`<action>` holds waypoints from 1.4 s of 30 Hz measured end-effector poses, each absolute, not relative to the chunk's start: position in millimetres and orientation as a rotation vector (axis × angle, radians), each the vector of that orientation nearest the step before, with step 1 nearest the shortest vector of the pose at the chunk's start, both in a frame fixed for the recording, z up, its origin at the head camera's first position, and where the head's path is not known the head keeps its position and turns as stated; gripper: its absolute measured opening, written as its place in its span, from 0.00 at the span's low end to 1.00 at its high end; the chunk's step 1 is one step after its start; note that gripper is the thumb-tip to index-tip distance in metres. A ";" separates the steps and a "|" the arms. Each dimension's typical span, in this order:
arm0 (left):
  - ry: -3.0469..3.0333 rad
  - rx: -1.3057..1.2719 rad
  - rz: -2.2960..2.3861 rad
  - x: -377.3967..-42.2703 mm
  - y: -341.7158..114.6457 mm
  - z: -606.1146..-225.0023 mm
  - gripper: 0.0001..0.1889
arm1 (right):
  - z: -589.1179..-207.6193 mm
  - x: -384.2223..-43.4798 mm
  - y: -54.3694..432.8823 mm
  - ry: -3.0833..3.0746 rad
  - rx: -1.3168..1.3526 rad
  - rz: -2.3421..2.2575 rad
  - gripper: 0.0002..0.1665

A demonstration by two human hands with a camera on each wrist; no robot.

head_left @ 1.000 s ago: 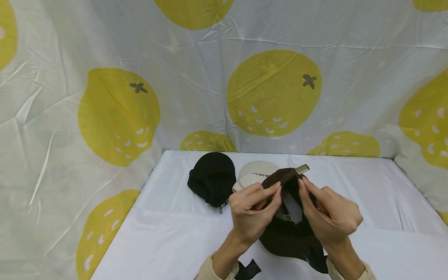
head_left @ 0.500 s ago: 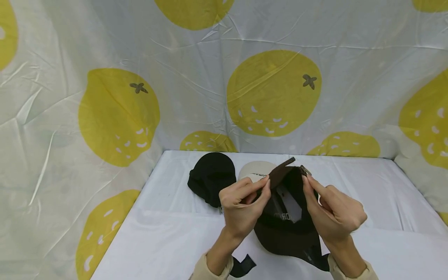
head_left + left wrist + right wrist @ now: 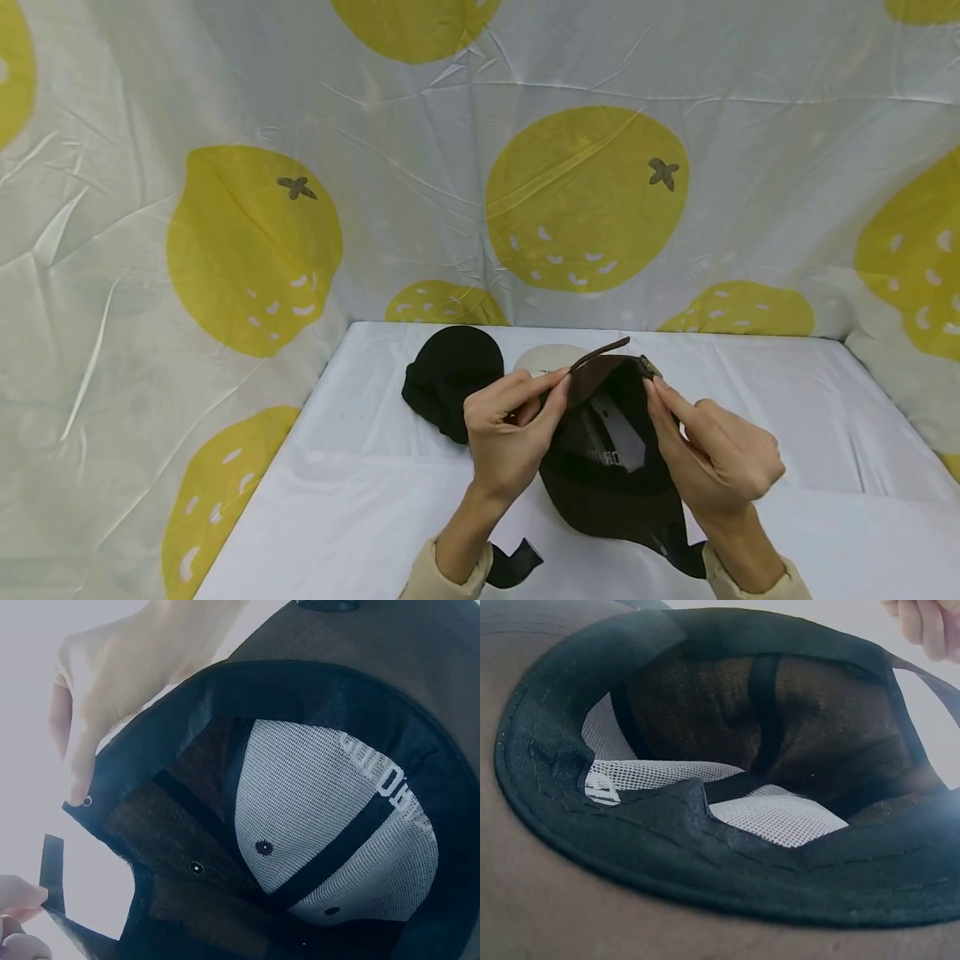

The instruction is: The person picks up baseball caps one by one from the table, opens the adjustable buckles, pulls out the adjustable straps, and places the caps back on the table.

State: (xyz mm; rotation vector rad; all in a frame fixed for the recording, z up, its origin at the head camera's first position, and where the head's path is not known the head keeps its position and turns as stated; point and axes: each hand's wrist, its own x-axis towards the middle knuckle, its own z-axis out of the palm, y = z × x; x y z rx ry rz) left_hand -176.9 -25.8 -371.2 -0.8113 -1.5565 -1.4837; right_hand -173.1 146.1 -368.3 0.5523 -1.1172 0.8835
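A dark brown cap (image 3: 611, 500) is held up, inside facing me and brim downward. My left hand (image 3: 506, 425) pinches its back strap (image 3: 600, 352), whose free end sticks out past the fingertips. On the other side, my right hand (image 3: 712, 454) pinches the cap's edge just below the small metal buckle (image 3: 649, 367). Strap end and buckle are apart. White mesh lining (image 3: 300, 787) and a dark sweatband (image 3: 705, 877) show inside the cap in the wrist views. Part of the left hand (image 3: 926, 626) appears at the right wrist view's upper corner.
A black cap (image 3: 453, 379) lies on the white-covered table (image 3: 337, 500) at the back left. Beside it, a cream cap (image 3: 551, 357) is mostly hidden behind the brown one. A lemon-print curtain (image 3: 412, 183) hangs behind and at the sides.
The strap's end, at the metal buckle a second ago, has come away from it. My left hand has moved left with the strap; my right hand has barely shifted.
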 end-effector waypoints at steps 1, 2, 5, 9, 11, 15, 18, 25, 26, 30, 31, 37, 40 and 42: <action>-1.564 -0.818 -1.491 -177.2 -26.2 -371.0 0.03 | -368.5 -173.4 146.9 -1.113 0.548 0.889 0.16; -1.572 -0.827 -1.499 -177.3 -26.7 -370.7 0.03 | -368.8 -173.7 148.0 -1.111 0.548 0.899 0.16; -1.597 -0.871 -1.522 -177.6 -29.2 -369.2 0.03 | -370.4 -174.8 152.4 -1.126 0.537 0.935 0.16; -1.623 -0.941 -1.560 -178.5 -34.5 -366.7 0.04 | -369.6 -175.7 156.5 -1.144 0.516 1.008 0.17; -1.629 -0.994 -1.581 -179.6 -37.9 -365.1 0.04 | -367.6 -175.8 157.3 -1.135 0.500 1.053 0.17; -1.653 -1.158 -1.648 -180.7 -46.4 -361.5 0.04 | -362.4 -174.9 157.9 -1.113 0.461 1.118 0.17; -1.666 -1.239 -1.714 -180.6 -51.8 -359.2 0.04 | -358.8 -173.7 158.4 -1.112 0.460 1.137 0.17; -1.673 -1.168 -1.781 -181.9 -53.3 -358.4 0.05 | -356.0 -170.8 161.6 -1.177 0.551 1.160 0.19; -1.676 -1.151 -1.785 -182.5 -53.1 -358.9 0.05 | -356.0 -170.5 162.9 -1.190 0.559 1.164 0.19; -1.701 -1.046 -1.826 -184.5 -54.0 -361.3 0.04 | -356.5 -168.8 169.4 -1.208 0.558 1.230 0.14; -1.708 -1.008 -1.838 -185.1 -54.5 -362.0 0.04 | -356.5 -168.2 171.5 -1.215 0.547 1.246 0.14; -1.765 -0.807 -1.898 -188.0 -57.3 -364.8 0.05 | -353.5 -163.5 178.1 -1.164 0.488 1.346 0.10; -1.810 -0.762 -1.958 -188.6 -57.4 -365.3 0.06 | -350.9 -160.2 178.1 -1.122 0.471 1.368 0.11; -1.840 -0.745 -2.002 -189.1 -56.8 -366.3 0.06 | -349.7 -158.1 177.9 -1.117 0.458 1.363 0.11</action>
